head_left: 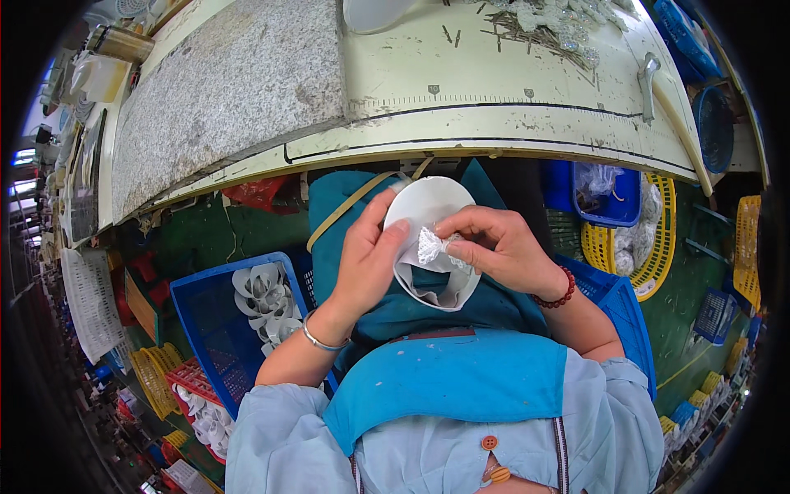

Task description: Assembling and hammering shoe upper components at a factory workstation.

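Observation:
Over my lap, my left hand grips the left side of a white hollow piece. It has a smooth rounded upper part and a band curving around an opening below. The exact kind cannot be told. Thumb and fingers of my right hand pinch a small crumpled white wad with a net-like texture. This wad sits against the front of the piece, just above the opening. Part of the piece's right side is hidden by my right fingers.
Ahead stands a white worktable bearing a speckled stone slab, a wrench and a heap of thin metal pins. A blue crate with white curved pieces is at left. At right are a blue bin and yellow basket.

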